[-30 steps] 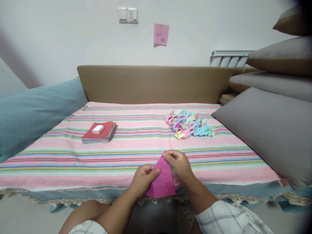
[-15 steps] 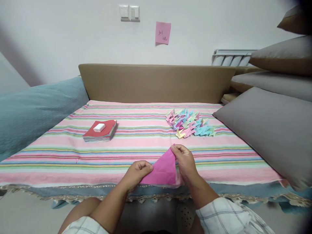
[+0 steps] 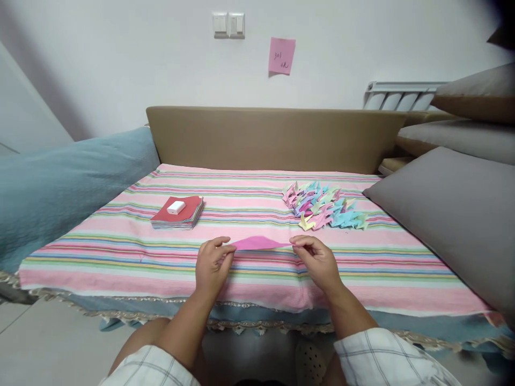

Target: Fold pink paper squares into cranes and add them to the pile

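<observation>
A sheet of magenta origami paper stretches between my two hands, seen almost edge-on as a thin strip with a raised middle. My left hand pinches its left corner between thumb and fingers. At the right corner, my right hand pinches it the same way. Beyond my right hand lies a cluster of folded paper cranes in pink, blue, green, purple and yellow. To the far left sits a stack of coloured paper, red sheet on top, with a small white block resting on it.
A striped cloth covers the seat, which has a brown backrest behind it. Grey cushions pile up at the right, and a blue armrest bounds the left. A pink note hangs on the wall.
Both hands have raised the magenta paper away from the front edge. It showed its broad folded face before and now appears nearly edge-on. My left hand has shifted to the paper's left corner.
</observation>
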### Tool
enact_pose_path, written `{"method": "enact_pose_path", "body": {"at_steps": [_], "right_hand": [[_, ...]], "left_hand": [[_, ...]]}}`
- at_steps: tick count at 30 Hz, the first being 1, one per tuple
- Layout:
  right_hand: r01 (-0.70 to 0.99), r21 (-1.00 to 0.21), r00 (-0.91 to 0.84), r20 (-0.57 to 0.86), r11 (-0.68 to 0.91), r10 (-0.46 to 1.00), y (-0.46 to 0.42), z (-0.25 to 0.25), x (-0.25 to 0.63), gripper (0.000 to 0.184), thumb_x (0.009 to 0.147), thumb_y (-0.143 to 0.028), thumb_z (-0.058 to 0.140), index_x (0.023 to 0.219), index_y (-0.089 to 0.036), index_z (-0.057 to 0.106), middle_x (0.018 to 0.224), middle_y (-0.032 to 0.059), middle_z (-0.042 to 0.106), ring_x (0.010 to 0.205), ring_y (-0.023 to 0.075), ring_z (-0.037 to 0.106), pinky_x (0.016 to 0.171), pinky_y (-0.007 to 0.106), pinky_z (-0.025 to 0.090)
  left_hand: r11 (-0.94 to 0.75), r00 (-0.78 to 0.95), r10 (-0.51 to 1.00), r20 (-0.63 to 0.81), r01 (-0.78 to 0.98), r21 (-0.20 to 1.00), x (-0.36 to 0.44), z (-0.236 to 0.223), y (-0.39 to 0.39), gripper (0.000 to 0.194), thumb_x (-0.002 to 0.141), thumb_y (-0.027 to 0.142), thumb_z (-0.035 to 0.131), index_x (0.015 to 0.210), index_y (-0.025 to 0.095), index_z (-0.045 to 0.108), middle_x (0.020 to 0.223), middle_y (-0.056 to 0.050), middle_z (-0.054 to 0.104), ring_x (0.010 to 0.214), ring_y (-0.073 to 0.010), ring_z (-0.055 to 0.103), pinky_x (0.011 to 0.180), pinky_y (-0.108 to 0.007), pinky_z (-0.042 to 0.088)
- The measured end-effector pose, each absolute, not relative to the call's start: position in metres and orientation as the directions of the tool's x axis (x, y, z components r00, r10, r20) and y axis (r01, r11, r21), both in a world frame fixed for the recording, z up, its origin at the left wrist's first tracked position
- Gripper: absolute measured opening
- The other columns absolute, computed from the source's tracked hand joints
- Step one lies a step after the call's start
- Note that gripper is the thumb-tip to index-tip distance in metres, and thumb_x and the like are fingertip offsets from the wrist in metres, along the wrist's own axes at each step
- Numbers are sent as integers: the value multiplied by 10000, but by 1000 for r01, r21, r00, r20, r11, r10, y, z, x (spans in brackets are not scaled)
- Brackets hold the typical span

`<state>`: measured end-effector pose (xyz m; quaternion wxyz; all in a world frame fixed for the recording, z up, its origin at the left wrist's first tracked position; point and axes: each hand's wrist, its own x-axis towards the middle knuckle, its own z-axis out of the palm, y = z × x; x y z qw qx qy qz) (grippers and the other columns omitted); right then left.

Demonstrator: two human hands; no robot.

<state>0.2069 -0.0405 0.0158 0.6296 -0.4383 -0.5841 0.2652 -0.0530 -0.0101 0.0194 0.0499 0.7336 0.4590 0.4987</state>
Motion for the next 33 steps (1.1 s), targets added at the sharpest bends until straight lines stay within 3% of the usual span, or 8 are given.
{"method": "enact_pose_path", "body": {"at_steps": [3, 9, 14, 17, 20, 23, 28, 33], "right_hand": [[379, -744, -22, 588, 551, 809, -41, 11, 211, 90, 808, -206, 527, 765, -214, 605, 933, 60, 649, 918, 179, 599, 805, 329, 476], [619, -539, -294, 515, 571, 805, -35, -11, 213, 202, 747, -64, 463, 728, -215, 596, 899, 45, 638, 868, 174, 583, 762, 318, 466], [648, -516, -329, 473, 560, 817, -36, -15, 211, 205, 733, -47, 462, 722, -209, 586, 915, 44, 630, 886, 172, 560, 794, 322, 452], [642, -508, -345, 477, 574, 808, -38, -12, 211, 194, 717, -46, 470, 712, -207, 578, 932, 48, 628, 905, 177, 552, 806, 331, 444], [618, -485, -383, 501, 619, 776, -40, -8, 211, 193, 691, -43, 474, 693, -211, 571, 956, 48, 636, 949, 192, 540, 836, 357, 428], [607, -462, -405, 521, 647, 752, -43, -3, 208, 190, 676, -43, 478, 688, -213, 562, 973, 39, 646, 974, 199, 535, 864, 382, 398], [581, -449, -428, 541, 678, 724, -55, 4, 191, 146, 725, -91, 510, 736, -229, 558, 776, -20, 651, 867, 168, 574, 974, 441, 276], [452, -490, -454, 593, 745, 665, -66, 3, 172, 114, 787, -145, 514, 833, -234, 567, 777, -2, 652, 763, 145, 576, 825, 337, 406]], "left_hand": [[-532, 128, 675, 726, 766, 360, -57, 15, -6, 159, 796, 220, 562, 781, 275, 710, 1054, -30, 649, 966, -214, 538, 866, -392, 420], [-327, 176, 780, 600, 933, 151, -49, 4, -12, 221, 727, 132, 591, 830, 291, 706, 1266, -39, 557, 1134, -316, 469, 956, -577, 295], [-696, 599, 638, 484, 717, 31, -27, -12, -33, 336, 840, 258, 498, 1166, 256, 578, 1293, -42, 546, 1207, -237, 445, 1059, -462, 268], [-724, 660, 650, 377, 688, 43, -18, -27, -40, 604, 790, 460, 566, 1321, 207, 427, 1391, -89, 437, 1287, -288, 358, 1061, -487, 266], [-713, 659, 678, 327, 698, 71, -15, -35, -41, 671, 768, 507, 581, 1340, 214, 390, 1411, -97, 407, 1309, -303, 324, 1064, -513, 249], [-709, 646, 688, 332, 695, 119, -17, -32, -39, 582, 775, 466, 593, 1288, 229, 450, 1373, -86, 457, 1285, -296, 360, 1060, -519, 254], [-697, 550, 695, 463, 674, 245, -16, -23, -37, 342, 761, 376, 618, 1052, 199, 595, 1167, -94, 604, 1117, -267, 503, 1013, -499, 321], [-674, 450, 700, 554, 673, 305, -16, -22, -32, 227, 720, 147, 564, 933, 193, 625, 940, -69, 652, 947, -226, 555, 922, -443, 399]]}}
